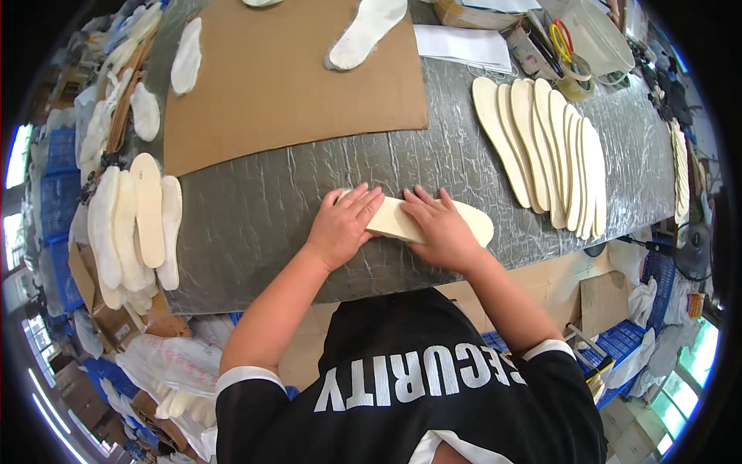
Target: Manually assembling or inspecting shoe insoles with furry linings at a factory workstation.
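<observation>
A cream insole (394,220) lies crosswise on the grey table in front of me, its rounded wide end to the right. My left hand (345,222) rests flat over its left end, fingers stretched out and covering that part. Spread across its middle and right is my right hand (442,226), palm down with the fingers extended. Both hands touch the insole from above, and neither is closed around it. Whether more than one layer lies under them I cannot tell.
A row of overlapping cream insoles (533,147) lies to the right. Fluffy white insoles (108,224) are piled at the left edge. Brown cardboard (294,77) covers the far left, with a white insole (369,31) on it. Yellow-handled scissors (559,42) stand in a container at the back right.
</observation>
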A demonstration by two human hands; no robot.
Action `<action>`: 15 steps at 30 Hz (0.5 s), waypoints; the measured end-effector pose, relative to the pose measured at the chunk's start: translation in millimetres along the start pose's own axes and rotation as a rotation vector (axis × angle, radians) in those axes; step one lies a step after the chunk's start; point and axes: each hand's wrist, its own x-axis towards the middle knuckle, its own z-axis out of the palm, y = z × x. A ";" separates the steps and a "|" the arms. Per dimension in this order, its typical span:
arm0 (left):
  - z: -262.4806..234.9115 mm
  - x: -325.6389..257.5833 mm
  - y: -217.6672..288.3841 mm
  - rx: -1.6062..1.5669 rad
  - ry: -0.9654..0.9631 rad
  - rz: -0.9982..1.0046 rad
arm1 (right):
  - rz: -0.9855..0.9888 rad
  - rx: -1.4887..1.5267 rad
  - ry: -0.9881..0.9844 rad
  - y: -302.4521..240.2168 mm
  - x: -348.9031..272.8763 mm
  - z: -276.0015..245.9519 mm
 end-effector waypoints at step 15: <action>-39.0 -26.9 21.4 -0.442 -0.037 -0.267 | -0.188 -0.188 0.087 -28.6 13.3 -23.7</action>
